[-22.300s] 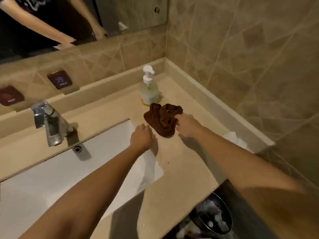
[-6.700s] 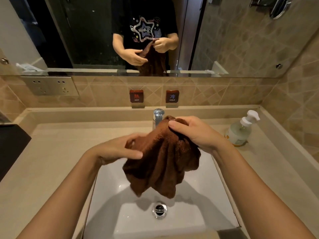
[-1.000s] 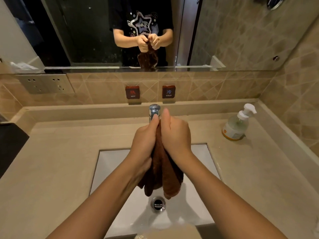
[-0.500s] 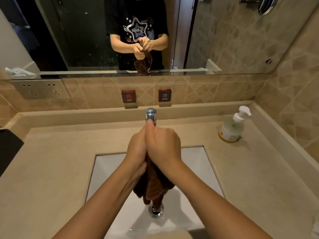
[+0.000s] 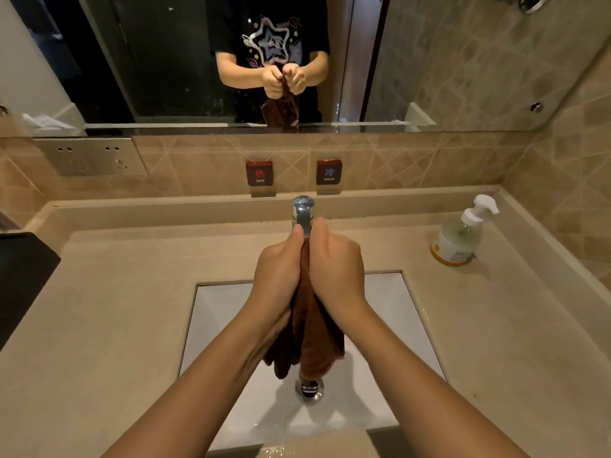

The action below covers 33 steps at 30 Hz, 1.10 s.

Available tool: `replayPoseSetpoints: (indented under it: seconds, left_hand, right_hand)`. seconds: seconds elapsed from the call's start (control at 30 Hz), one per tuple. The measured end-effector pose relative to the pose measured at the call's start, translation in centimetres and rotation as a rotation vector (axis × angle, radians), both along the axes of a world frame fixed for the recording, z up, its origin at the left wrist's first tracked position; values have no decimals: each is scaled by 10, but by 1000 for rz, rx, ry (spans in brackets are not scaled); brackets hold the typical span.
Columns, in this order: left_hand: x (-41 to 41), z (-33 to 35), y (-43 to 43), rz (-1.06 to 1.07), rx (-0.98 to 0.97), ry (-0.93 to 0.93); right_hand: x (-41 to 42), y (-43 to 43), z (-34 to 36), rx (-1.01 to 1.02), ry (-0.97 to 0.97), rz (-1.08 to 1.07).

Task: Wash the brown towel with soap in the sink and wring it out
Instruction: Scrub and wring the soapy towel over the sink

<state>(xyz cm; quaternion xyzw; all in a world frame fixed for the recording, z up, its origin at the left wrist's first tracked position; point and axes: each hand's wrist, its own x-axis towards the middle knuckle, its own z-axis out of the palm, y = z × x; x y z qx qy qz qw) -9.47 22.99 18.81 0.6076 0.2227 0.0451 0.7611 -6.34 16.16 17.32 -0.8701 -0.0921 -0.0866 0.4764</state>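
Note:
The brown towel (image 5: 309,342) hangs bunched over the white sink (image 5: 390,312), its lower end just above the drain (image 5: 309,390). My left hand (image 5: 279,269) and my right hand (image 5: 335,267) grip its upper part side by side, knuckles nearly touching, right below the chrome tap (image 5: 302,211). The mirror shows both fists curled round the cloth. A clear soap pump bottle (image 5: 459,236) stands on the counter at the right, away from both hands. I see no water stream from the tap.
The beige counter (image 5: 115,309) surrounds the sink, with a raised ledge behind. Hot and cold signs (image 5: 259,173) sit on the tiled wall above the tap. A dark object (image 5: 23,276) lies at the counter's left edge. A socket plate (image 5: 89,157) is on the wall at left.
My hands have kept gripping the bunched towel under the tap; they overlapped half a second ago and now sit side by side again. The towel still hangs over the drain.

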Motion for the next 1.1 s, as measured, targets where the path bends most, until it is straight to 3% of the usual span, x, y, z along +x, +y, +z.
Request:
replayPoseSetpoints:
  seconds: [0.13, 0.27, 0.43, 0.53, 0.7, 0.8, 0.93, 1.1]
  left_hand:
    - [-4, -6, 5, 34, 39, -6]
    - [-12, -11, 8, -20, 27, -13]
    - [-2, -24, 20, -49, -59, 52]
    - [-8, -29, 15, -124, -183, 48]
    - [-11, -34, 16, -212, -447, 103]
    - [-13, -42, 22, -238, -575, 107]
    - [-13, -58, 36, -160, -602, 104]
    - [-3, -85, 44, -167, -510, 150]
  right_hand:
    - [-22, 16, -5, -16, -45, 13]
    - [5, 14, 3, 107, 132, -52]
    - [-39, 28, -9, -117, 87, -35]
    - [-8, 22, -2, -48, 35, -70]
    - [23, 4, -11, 96, 181, -2]
    - [28, -14, -22, 389, 370, -54]
    - [42, -39, -30, 779, 668, -128]
    - [68, -56, -52, 623, 753, -46]
